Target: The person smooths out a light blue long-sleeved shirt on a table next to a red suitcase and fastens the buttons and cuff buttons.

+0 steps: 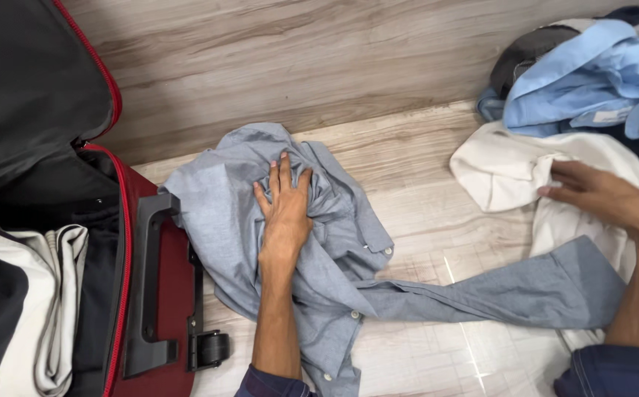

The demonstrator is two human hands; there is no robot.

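While left hand (pixel 285 209) presses flat, open, on crumpled grey cotton shirt (pixel 297 250); sleeve runs rightward; right hand (pixel 591 192), open, touches cream garment (pixel 510 169).

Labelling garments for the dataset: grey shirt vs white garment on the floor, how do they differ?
The grey shirt is bunched under the left hand, one sleeve stretched right; the white garment lies by the right hand, whose fingertips touch it. The grey shirt shows buttons; the white garment shows none. Both lie crumpled on the floor.

A grey-blue button-up shirt (pixel 334 257) lies crumpled on the floor at centre frame. One long sleeve stretches out toward the lower right. A cream garment (pixel 510 173) lies rumpled at right.
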